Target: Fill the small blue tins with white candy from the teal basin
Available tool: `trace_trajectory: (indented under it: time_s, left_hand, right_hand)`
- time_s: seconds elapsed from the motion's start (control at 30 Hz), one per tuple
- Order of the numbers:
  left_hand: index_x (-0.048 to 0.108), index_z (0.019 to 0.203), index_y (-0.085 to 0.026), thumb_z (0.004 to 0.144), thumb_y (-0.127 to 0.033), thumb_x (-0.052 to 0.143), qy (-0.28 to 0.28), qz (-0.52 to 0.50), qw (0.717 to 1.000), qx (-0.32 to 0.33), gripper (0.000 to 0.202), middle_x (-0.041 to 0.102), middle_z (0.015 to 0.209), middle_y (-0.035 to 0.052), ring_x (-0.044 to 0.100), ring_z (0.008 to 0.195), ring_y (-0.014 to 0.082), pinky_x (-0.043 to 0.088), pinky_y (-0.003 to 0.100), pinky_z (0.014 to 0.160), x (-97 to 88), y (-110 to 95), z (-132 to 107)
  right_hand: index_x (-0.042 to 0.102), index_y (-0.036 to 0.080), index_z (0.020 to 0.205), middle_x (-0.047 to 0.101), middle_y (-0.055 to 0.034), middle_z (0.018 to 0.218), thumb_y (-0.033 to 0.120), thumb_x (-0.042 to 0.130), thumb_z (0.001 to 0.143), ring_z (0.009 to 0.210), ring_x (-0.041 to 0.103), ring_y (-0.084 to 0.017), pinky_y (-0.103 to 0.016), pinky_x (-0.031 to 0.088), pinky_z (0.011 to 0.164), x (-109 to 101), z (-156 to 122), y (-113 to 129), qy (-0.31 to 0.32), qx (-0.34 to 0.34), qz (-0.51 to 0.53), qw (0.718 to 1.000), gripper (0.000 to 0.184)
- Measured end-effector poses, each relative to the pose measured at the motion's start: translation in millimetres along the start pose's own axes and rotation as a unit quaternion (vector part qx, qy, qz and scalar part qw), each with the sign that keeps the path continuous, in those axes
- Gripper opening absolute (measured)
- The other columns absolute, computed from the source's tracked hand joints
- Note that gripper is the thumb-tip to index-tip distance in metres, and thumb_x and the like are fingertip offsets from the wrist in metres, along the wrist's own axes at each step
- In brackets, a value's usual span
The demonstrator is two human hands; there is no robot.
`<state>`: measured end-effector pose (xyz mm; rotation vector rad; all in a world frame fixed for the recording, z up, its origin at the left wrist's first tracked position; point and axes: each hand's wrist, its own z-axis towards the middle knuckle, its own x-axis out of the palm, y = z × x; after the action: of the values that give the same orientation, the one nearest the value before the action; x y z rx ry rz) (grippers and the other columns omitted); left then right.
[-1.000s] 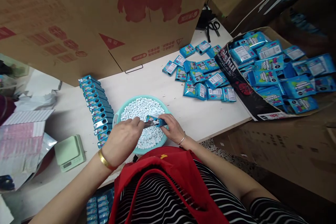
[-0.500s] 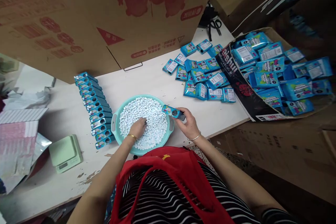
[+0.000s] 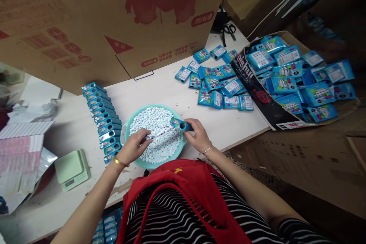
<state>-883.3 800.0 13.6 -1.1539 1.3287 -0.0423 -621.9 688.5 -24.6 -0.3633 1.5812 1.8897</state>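
My right hand (image 3: 199,137) grips a small blue candy box (image 3: 176,124) by its end. The box is held over the right side of a pale turquoise basin (image 3: 125,125), its top with a dark round hole facing up. Small white candies (image 3: 154,116) fill the basin, and a shadowed furrow runs across them. My left hand (image 3: 134,146) is at the basin's left side, just over the candies. Its thumb and forefinger are apart, and I see nothing held between them. Left of the basin stands a row of blue candy boxes (image 3: 104,120) with similar holes.
Several blue candy packs (image 3: 213,82) lie loose beyond the basin. A black-sided carton (image 3: 251,84) heaped with packs stands at the right. A green scale (image 3: 71,166) sits at the left, scissors (image 3: 228,32) at the back. A large cardboard box (image 3: 94,15) rises behind.
My left hand has come up out of the candies and moved left, its fingers parting. The candy box in my right hand has shifted slightly left, farther over the basin.
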Motion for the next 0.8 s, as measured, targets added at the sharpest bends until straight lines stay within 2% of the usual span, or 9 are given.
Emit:
trace_trajectory:
  time_s: [0.07,0.17,0.3,0.4,0.47,0.57,0.67,0.73,0.8]
  left_hand:
    - [0.054,0.105,-0.019,0.09,-0.037,0.045,0.022,0.036,0.999,0.008,0.025,0.061,0.097,0.0066,0.057,0.089,0.0184,0.046,0.032,0.081,-20.7,-16,-2]
    - [0.055,0.106,-0.02,0.09,-0.033,0.043,0.071,0.117,0.991,0.006,0.024,0.061,0.101,0.0072,0.058,0.092,0.02,0.047,0.033,0.082,-38.5,-41,0]
    - [0.055,0.106,-0.019,0.087,-0.02,0.041,0.107,0.251,0.961,-0.03,0.023,0.06,0.095,0.008,0.059,0.085,0.0218,0.048,0.034,0.075,-44.5,-77,6]
    - [0.057,0.097,-0.018,0.087,-0.011,0.036,0.117,0.332,0.935,-0.034,0.024,0.058,0.086,0.008,0.058,0.079,0.0227,0.047,0.035,0.07,-46.1,-103,8]
    - [0.058,0.091,-0.018,0.087,-0.009,0.035,0.121,0.351,0.928,-0.025,0.026,0.057,0.084,0.0081,0.058,0.079,0.0237,0.047,0.036,0.07,-48.9,-111,7]
    - [0.058,0.091,-0.019,0.088,-0.013,0.036,0.097,0.336,0.937,-0.02,0.023,0.057,0.086,0.008,0.058,0.081,0.0243,0.047,0.036,0.071,-53.4,-92,4]
    - [0.058,0.097,-0.02,0.089,-0.022,0.041,0.07,0.298,0.95,-0.07,0.018,0.058,0.093,0.0076,0.058,0.083,0.0223,0.047,0.033,0.072,-46.0,-36,5]
    - [0.058,0.095,-0.018,0.086,-0.02,0.044,0.077,0.263,0.954,-0.118,0.017,0.059,0.093,0.0081,0.058,0.084,0.0217,0.047,0.032,0.074,-28.4,7,8]
    - [0.059,0.092,-0.016,0.083,-0.014,0.044,0.088,0.221,0.961,-0.139,0.017,0.06,0.094,0.0096,0.058,0.088,0.0225,0.047,0.033,0.078,-1.0,42,16]
  right_hand:
    - [0.052,0.023,0.116,0.061,-0.0101,0.11,0.013,0.053,0.079,0.104,0.055,-0.027,-0.047,0.048,0.091,8,1,5,0.024,-0.026,-0.005,0.999,0.038]
    - [0.052,0.022,0.118,0.061,-0.0105,0.11,0.011,0.051,0.078,0.104,0.054,-0.027,-0.047,0.048,0.091,21,0,12,0.047,-0.056,-0.001,0.997,0.042]
    - [0.05,0.022,0.119,0.06,-0.011,0.111,0.009,0.049,0.078,0.106,0.054,-0.027,-0.048,0.048,0.092,31,-1,17,0.057,-0.079,0.004,0.995,0.043]
    - [0.05,0.021,0.119,0.06,-0.0114,0.111,0.008,0.049,0.079,0.105,0.054,-0.027,-0.048,0.049,0.091,34,-2,17,0.06,-0.086,0.005,0.994,0.042]
    - [0.049,0.02,0.118,0.06,-0.0119,0.111,0.008,0.049,0.079,0.105,0.055,-0.027,-0.047,0.049,0.091,34,-2,16,0.056,-0.089,0.007,0.994,0.041]
    - [0.049,0.021,0.118,0.061,-0.0114,0.111,0.008,0.048,0.079,0.106,0.055,-0.026,-0.047,0.049,0.092,32,-3,13,0.05,-0.078,0.014,0.996,0.042]
    - [0.049,0.023,0.119,0.06,-0.01,0.112,0.008,0.048,0.079,0.108,0.055,-0.026,-0.047,0.049,0.093,27,-3,8,0.042,-0.057,0.025,0.997,0.043]
    - [0.05,0.024,0.119,0.06,-0.0096,0.113,0.01,0.049,0.08,0.108,0.056,-0.026,-0.046,0.048,0.094,20,-2,5,0.033,-0.042,0.03,0.998,0.041]
    - [0.05,0.024,0.118,0.061,-0.0094,0.112,0.012,0.051,0.08,0.107,0.056,-0.026,-0.045,0.049,0.093,13,-2,3,0.02,-0.025,0.031,0.999,0.04]
